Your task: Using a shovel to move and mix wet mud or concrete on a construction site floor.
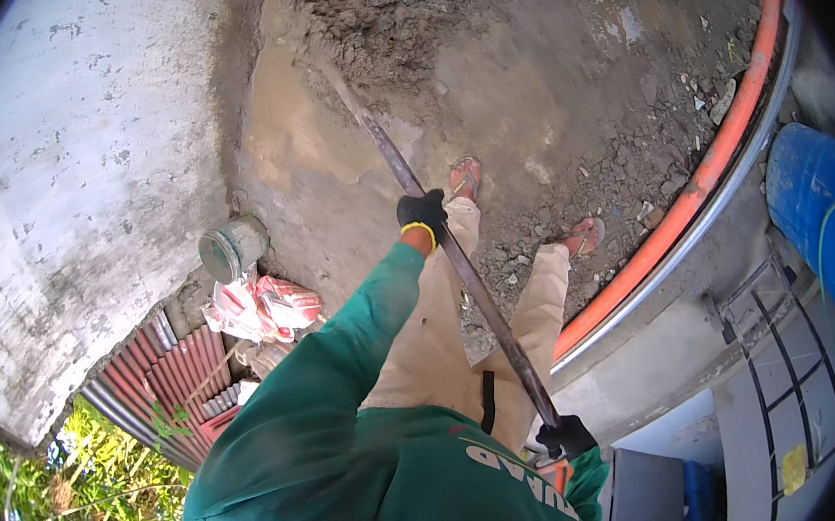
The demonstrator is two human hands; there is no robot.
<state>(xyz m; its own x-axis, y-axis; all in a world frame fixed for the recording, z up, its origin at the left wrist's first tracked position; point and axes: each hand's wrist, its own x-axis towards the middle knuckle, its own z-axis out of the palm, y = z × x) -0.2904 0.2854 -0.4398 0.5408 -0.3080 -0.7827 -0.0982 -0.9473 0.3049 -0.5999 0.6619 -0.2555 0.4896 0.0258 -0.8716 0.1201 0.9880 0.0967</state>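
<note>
Both hands wear black gloves and are wrapped round one long wooden handle, which slants from near my waist up to the far ground. My left hand grips it around the middle, just beside my left foot. The right hand closes over its near end, by my right hip. The handle's far end reaches the edge of a heap of wet grey mix. Whatever head the tool has there is hidden or too smeared with mix to make out.
A whitewashed wall runs along the left, with a dirty bucket, a red and white sack and corrugated sheets near it. On the right curves an orange pipe. Beyond it are a blue drum and a metal grille.
</note>
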